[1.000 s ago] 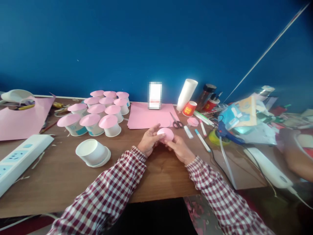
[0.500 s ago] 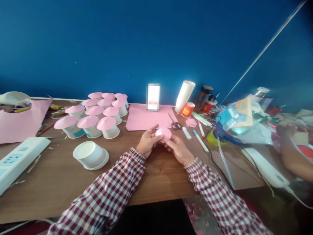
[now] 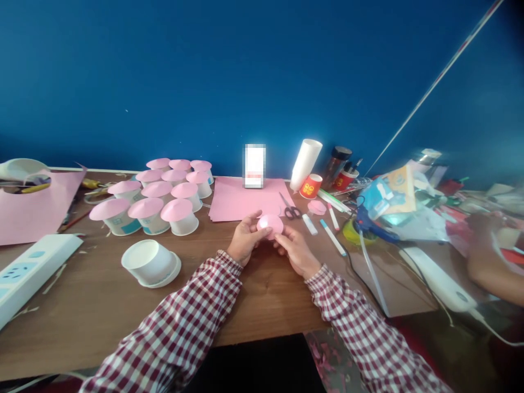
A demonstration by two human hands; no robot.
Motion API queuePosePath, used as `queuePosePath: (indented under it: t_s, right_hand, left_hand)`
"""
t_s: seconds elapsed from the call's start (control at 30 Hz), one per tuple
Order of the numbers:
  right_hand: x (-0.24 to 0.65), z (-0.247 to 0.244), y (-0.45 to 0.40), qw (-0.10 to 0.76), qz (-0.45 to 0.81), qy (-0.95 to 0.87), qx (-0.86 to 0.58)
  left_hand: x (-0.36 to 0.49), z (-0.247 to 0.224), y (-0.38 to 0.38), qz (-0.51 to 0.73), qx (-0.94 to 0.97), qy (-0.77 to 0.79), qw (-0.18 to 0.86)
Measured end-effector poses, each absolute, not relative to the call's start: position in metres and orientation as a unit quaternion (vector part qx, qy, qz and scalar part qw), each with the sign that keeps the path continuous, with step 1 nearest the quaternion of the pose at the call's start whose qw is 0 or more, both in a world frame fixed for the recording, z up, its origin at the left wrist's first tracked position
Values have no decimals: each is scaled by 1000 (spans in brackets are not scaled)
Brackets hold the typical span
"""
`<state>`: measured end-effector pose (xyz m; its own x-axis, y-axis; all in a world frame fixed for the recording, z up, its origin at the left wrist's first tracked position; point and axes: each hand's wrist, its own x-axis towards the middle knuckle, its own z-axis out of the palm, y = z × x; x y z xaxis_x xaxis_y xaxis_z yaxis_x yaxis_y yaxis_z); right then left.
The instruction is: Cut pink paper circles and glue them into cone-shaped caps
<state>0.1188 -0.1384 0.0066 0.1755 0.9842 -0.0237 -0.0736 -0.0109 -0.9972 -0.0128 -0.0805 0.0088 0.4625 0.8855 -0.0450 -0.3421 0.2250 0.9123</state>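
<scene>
Between my two hands is a pink paper disc (image 3: 270, 225), raised above the front of the table. My left hand (image 3: 246, 238) pinches its left side with the thumb on top. My right hand (image 3: 300, 250) grips its lower right edge between thumb and fingers. Behind the disc lie pink paper sheets (image 3: 229, 199), with dark-handled scissors (image 3: 292, 212) at their right corner. To the left stand several upturned paper cups, each topped with a shallow pink paper cone (image 3: 177, 209). Nearer me, a white paper cup (image 3: 150, 262) sits upside down.
A white power strip (image 3: 36, 273) lies at the left. Right of my hands are markers (image 3: 333, 237), a red paper cup (image 3: 310, 186), a tall cup stack (image 3: 306, 164) and a blue glue gun (image 3: 374, 226). Another person's arm (image 3: 495, 267) reaches in at far right.
The view has shifted slightly. Both hands keep hold of the pink disc in nearly the same place, and the cups stand as before.
</scene>
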Motion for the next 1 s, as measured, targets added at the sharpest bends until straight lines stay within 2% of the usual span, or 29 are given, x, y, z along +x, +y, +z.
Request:
queuePosePath:
  t_s: [0.2, 0.63, 0.83, 1.0]
  right_hand:
    - [119, 5, -137, 588, 464, -391, -535]
    - [120, 8, -137, 596, 461, -393, -527]
    - [165, 16, -127, 638, 345, -343, -597]
    - [217, 24, -106, 625, 269, -317, -661]
  left_hand:
    - [-13, 9, -82, 416, 470, 292, 721]
    - [-14, 11, -85, 409, 490, 260, 725]
    - [-14, 11, -79, 458, 478, 294, 690]
    - [-13, 9, -75, 462, 468, 325, 680]
